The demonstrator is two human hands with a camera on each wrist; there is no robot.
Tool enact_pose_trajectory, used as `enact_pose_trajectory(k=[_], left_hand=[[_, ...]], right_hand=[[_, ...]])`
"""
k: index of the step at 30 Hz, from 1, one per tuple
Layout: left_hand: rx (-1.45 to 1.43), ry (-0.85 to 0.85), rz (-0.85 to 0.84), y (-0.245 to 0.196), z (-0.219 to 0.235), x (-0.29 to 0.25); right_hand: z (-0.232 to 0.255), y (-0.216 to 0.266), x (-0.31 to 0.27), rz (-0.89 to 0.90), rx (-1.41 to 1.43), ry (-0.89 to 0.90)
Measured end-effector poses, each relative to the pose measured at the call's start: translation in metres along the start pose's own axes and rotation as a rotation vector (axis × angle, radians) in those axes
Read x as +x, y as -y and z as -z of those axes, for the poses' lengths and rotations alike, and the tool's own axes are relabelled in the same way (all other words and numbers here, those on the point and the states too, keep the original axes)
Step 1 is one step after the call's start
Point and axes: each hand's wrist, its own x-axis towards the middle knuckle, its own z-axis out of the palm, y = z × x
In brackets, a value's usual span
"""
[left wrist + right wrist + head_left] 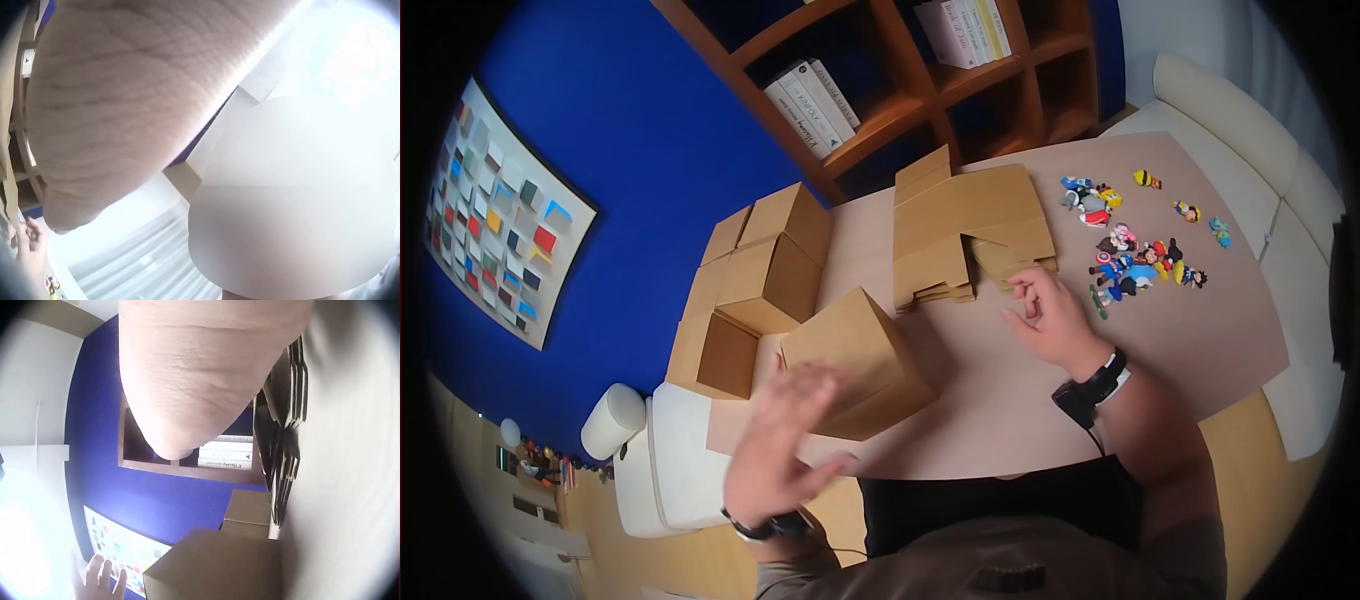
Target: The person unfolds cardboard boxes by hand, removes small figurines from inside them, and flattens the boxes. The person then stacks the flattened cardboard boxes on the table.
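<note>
My left hand (780,435), thumb apart, is flanking a cardboard box (865,368) near the table's (990,425) front edge; my right hand (1057,322) is hanging empty.

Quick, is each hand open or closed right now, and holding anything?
Left hand: open, fingers extended, holding nothing.
Right hand: open, fingers loosely curled, holding nothing.

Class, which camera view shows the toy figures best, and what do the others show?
The head view: the toy figures lie in plain sight on the table. The left wrist view catches only a few, small, near its lower-left edge; the right wrist view shows none.
</note>
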Motion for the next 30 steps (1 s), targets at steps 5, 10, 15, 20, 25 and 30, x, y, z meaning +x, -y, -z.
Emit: enact_pose_trajectory(k=[5,10,15,20,25,30], left_hand=[[-0.574,-0.302,0.387,0.136,-0.036,0.007],[-1.092,-0.240,0.326,0.148,-0.088,0.040],[-1.173,0.189,0.133,0.111,-0.097,0.076],[-1.540,-0.062,-0.003,0.109,-0.150,0.081],[-1.764,-0.157,0.089,0.127,-0.175,0.080],[-1.840,-0.106,0.221,0.122,-0.169,0.084]], right_hand=[[-0.001,0.018,-0.005,0.022,-0.071,0.156],[-0.016,0.053,-0.010,0.499,0.032,0.226],[-0.009,0.037,-0.011,0.319,0.319,0.336],[-0.009,0.013,-0.001,0.065,0.582,0.305],[-0.013,0.008,-0.008,-0.024,0.572,0.196],[-0.006,0.022,-0.010,-0.079,0.594,0.148]])
